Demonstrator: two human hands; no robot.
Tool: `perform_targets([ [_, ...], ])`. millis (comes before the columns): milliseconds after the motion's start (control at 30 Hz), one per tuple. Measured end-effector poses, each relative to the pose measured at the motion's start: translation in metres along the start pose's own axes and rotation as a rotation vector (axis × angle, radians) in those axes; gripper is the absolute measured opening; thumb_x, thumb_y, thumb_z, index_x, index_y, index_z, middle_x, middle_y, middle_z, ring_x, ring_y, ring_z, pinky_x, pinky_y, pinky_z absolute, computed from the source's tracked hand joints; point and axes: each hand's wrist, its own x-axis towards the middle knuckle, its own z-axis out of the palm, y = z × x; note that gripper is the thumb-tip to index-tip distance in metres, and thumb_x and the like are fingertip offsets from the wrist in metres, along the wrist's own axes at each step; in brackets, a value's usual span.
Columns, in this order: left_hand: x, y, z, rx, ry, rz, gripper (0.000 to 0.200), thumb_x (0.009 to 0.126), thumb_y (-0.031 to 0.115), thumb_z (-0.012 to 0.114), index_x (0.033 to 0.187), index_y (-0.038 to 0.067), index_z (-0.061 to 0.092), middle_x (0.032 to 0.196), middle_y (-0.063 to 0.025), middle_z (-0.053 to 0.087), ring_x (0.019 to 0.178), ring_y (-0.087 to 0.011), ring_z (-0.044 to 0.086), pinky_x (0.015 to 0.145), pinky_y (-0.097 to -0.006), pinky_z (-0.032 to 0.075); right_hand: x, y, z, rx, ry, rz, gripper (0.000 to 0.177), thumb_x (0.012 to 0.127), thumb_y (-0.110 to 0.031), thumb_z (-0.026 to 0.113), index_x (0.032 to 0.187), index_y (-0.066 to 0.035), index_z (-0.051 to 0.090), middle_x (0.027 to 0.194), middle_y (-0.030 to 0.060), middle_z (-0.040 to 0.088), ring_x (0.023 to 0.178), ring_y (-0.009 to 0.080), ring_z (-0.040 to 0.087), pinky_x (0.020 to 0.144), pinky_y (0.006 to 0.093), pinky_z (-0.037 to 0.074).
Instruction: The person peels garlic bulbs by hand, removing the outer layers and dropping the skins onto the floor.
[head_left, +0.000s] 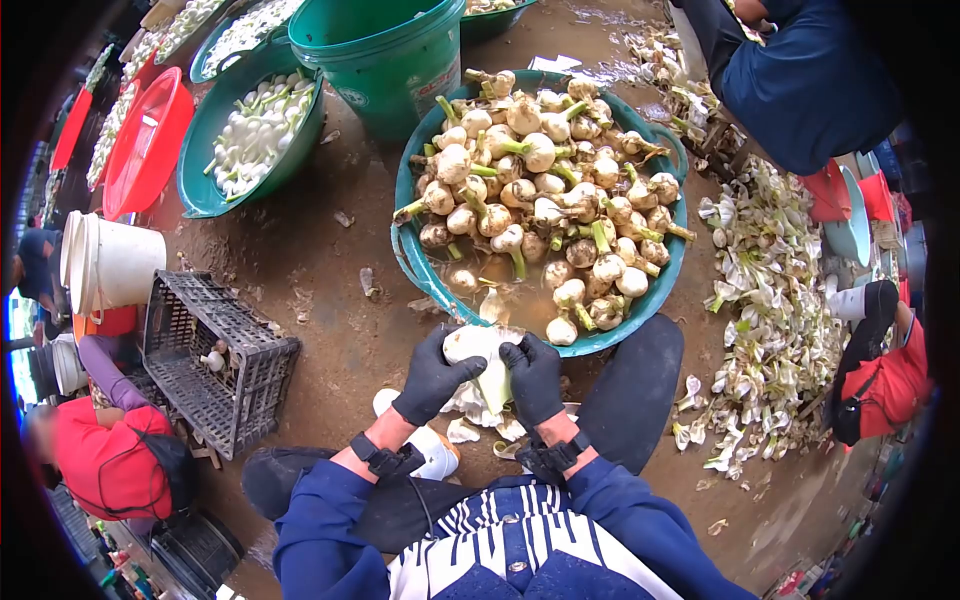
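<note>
Between my two black-gloved hands is a fresh garlic bulb (472, 344), white, with a pale green stem pointing down toward me. My left hand (435, 375) is closed around the bulb's left side. The fingers of my right hand (533, 378) pinch its outer skin and stem from the right. Just beyond them stands a wide green tub (672, 275), heaped with unpeeled, soil-stained garlic bulbs (535, 150) above brownish water. Pale peeled skins (462, 430) lie on the ground below my hands, between my legs.
A pile of garlic skins (770, 330) spreads to the right. At left are a black crate (225, 350), white buckets (115, 262), a red basin (148, 145) and a tub of peeled bulbs (195, 195). A green bucket (385, 75) stands behind. Other people sit on both sides.
</note>
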Motion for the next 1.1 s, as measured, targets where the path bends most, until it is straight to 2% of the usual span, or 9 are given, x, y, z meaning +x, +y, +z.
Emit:
perform_targets([
  [100, 0.001, 0.001, -0.002, -0.083, -0.031, -0.015, 0.044, 0.074, 0.012, 0.076, 0.111, -0.001, 0.055, 0.103, -0.0060, 0.062, 0.094, -0.0132, 0.059, 0.085, -0.0283, 0.048, 0.005, 0.012, 0.002, -0.007, 0.011, -0.030, 0.013, 0.080, -0.005, 0.064, 0.076, 0.004, 0.057, 0.064, 0.0146, 0.059, 0.056, 0.0167, 0.046, 0.054, 0.0341, 0.040],
  [300, -0.001, 0.010, -0.003, -0.254, -0.137, -0.090, 0.051, 0.075, 0.015, 0.075, 0.117, -0.002, 0.054, 0.107, -0.0068, 0.062, 0.095, -0.0137, 0.058, 0.087, -0.0288, 0.046, 0.008, 0.017, 0.004, 0.149, 0.066, 0.075, 0.014, 0.081, -0.005, 0.064, 0.075, 0.006, 0.056, 0.060, 0.0102, 0.055, 0.058, 0.0106, 0.043, 0.053, 0.0319, 0.038],
  [500, -0.003, 0.016, -0.002, -0.357, -0.185, -0.138, 0.054, 0.074, 0.017, 0.076, 0.118, -0.004, 0.052, 0.108, -0.0080, 0.061, 0.096, -0.0147, 0.058, 0.086, -0.0283, 0.047, 0.011, 0.019, 0.000, 0.100, 0.073, 0.035, 0.013, 0.081, -0.004, 0.063, 0.074, 0.005, 0.057, 0.060, 0.0078, 0.056, 0.058, 0.0109, 0.043, 0.052, 0.0319, 0.038],
  [600, -0.004, 0.017, -0.002, -0.320, -0.198, -0.126, 0.056, 0.075, 0.020, 0.075, 0.119, -0.004, 0.051, 0.105, -0.0075, 0.061, 0.093, -0.0145, 0.060, 0.080, -0.0275, 0.049, 0.012, 0.021, 0.000, 0.113, 0.084, 0.037, 0.013, 0.081, -0.005, 0.063, 0.075, 0.005, 0.057, 0.060, 0.0076, 0.055, 0.058, 0.0111, 0.044, 0.053, 0.0318, 0.038],
  [700, -0.007, 0.022, 0.000, -0.333, -0.216, -0.135, 0.058, 0.074, 0.024, 0.076, 0.119, -0.004, 0.051, 0.106, -0.0074, 0.061, 0.093, -0.0147, 0.060, 0.080, -0.0278, 0.049, 0.012, 0.013, -0.003, 0.101, 0.096, 0.040, 0.013, 0.081, -0.006, 0.063, 0.075, 0.004, 0.057, 0.060, 0.0084, 0.055, 0.059, 0.0108, 0.045, 0.054, 0.0314, 0.039],
  [900, -0.012, 0.028, -0.003, -0.153, -0.300, -0.175, 0.069, 0.072, 0.034, 0.077, 0.121, -0.005, 0.050, 0.109, -0.0079, 0.061, 0.095, -0.0158, 0.059, 0.085, -0.0297, 0.047, 0.020, 0.035, -0.014, -0.041, 0.124, 0.031, 0.012, 0.081, -0.005, 0.063, 0.076, 0.004, 0.058, 0.064, 0.0112, 0.059, 0.058, 0.0149, 0.048, 0.055, 0.0329, 0.041],
  [1000, -0.020, 0.033, -0.001, -0.256, -0.363, -0.205, 0.066, 0.072, 0.031, 0.078, 0.121, -0.005, 0.051, 0.108, -0.0075, 0.061, 0.098, -0.0150, 0.057, 0.085, -0.0278, 0.046, 0.026, 0.050, -0.027, -0.001, 0.215, -0.074, 0.012, 0.082, -0.006, 0.063, 0.076, 0.004, 0.058, 0.065, 0.0129, 0.059, 0.057, 0.0175, 0.050, 0.056, 0.0338, 0.041],
  [1033, -0.022, 0.028, 0.001, -0.360, -0.365, -0.254, 0.070, 0.071, 0.032, 0.078, 0.123, -0.004, 0.050, 0.110, -0.0085, 0.060, 0.100, -0.0157, 0.057, 0.087, -0.0285, 0.045, 0.028, 0.053, -0.031, -0.071, 0.195, -0.020, 0.013, 0.082, -0.007, 0.063, 0.077, 0.003, 0.058, 0.065, 0.0135, 0.059, 0.058, 0.0178, 0.052, 0.056, 0.0340, 0.042],
  [1100, -0.025, 0.033, 0.005, -0.343, -0.374, -0.245, 0.071, 0.070, 0.037, 0.078, 0.121, -0.003, 0.051, 0.113, -0.0100, 0.059, 0.103, -0.0168, 0.056, 0.090, -0.0298, 0.044, 0.027, 0.053, -0.033, -0.011, 0.208, -0.045, 0.013, 0.082, -0.008, 0.063, 0.077, 0.003, 0.057, 0.065, 0.0141, 0.059, 0.058, 0.0183, 0.053, 0.056, 0.0343, 0.042],
])
